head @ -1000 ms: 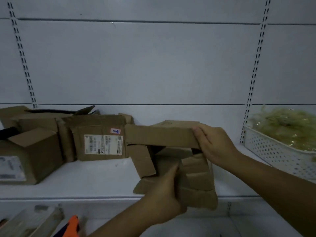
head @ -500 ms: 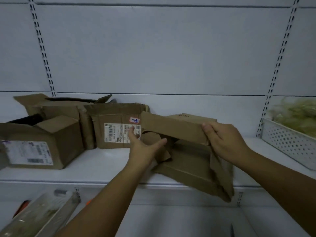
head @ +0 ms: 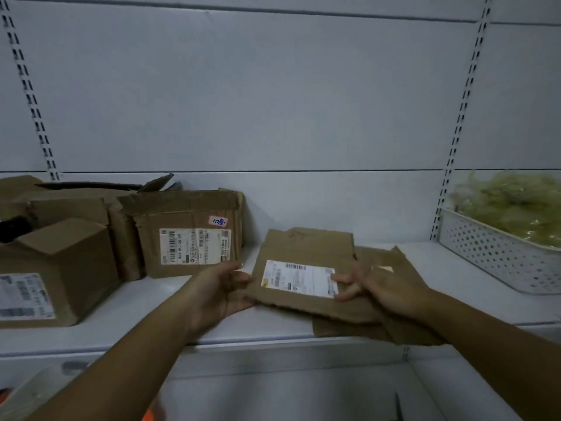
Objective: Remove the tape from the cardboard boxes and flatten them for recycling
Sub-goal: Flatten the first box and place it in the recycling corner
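Cardboard piece: the flattened box (head: 306, 247) lies flat on the white shelf (head: 151, 302). Its white shipping label (head: 299, 278) faces up and its front edge reaches the shelf lip.
Left hand (head: 221, 287): cupped against the left edge of the flattened box and touching it. From my feed I cannot tell whether it grips.
Right hand (head: 391, 287): fingers straight and spread, laid on the flattened box with nothing held. Its fingertips (head: 343, 279) rest on the label's right end.
Torn flaps (head: 385, 259): I see brown cardboard sticking out beneath and beside the right hand.
Standing boxes: a labelled box (head: 188, 235) is upright against the back panel, just left of the flattened one. A second box (head: 51, 268) sits at the far left.
Basket (head: 498, 256): white and perforated, at the shelf's right end and apart from the cardboard. It holds pale yellow-green material.
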A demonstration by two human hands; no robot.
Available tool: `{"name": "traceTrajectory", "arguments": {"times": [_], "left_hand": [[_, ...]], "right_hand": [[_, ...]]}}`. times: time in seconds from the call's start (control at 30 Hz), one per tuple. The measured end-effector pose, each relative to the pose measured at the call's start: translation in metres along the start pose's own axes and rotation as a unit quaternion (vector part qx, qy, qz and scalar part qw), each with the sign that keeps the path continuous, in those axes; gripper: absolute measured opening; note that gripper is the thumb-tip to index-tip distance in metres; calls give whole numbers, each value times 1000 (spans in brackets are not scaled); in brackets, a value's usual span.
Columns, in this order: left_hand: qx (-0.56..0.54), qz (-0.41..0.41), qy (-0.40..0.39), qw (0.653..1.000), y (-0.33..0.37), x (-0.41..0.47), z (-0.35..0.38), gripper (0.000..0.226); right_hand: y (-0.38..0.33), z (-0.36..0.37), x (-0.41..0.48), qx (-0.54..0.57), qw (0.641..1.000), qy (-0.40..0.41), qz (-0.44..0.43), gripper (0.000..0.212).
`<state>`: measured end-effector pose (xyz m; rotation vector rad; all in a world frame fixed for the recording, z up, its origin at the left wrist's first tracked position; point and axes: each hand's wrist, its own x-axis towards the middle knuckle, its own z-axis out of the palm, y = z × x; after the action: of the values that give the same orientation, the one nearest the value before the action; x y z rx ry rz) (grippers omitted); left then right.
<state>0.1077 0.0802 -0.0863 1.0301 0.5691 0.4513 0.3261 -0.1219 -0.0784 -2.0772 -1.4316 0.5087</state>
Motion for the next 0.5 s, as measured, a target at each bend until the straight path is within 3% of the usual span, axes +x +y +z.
{"name": "traceTrajectory", "arguments": {"times": [0.1, 0.2, 0.3, 0.4, 0.47, 0.5], "left_hand": [[129, -48, -13, 990, 7, 14, 10, 14], [118, -107, -34, 987, 12, 21, 19, 23], [103, -88, -70, 988, 8, 23, 25, 37], [74, -51, -101, 991, -3, 30, 24, 46], [55, -25, -98, 993, -9, 34, 22, 55], [46, -11, -96, 994, -10, 35, 23, 59]], "right_hand": [[11, 9, 1, 2, 999, 26, -30, 24], [14, 10, 3, -40, 996, 58, -51, 18], [16, 14, 3, -36, 989, 141, -31, 15], [28, 10, 2, -93, 939, 332, -5, 29], [34, 2, -3, -137, 913, 371, 99, 60], [35, -4, -8, -102, 912, 361, 167, 80]]}}
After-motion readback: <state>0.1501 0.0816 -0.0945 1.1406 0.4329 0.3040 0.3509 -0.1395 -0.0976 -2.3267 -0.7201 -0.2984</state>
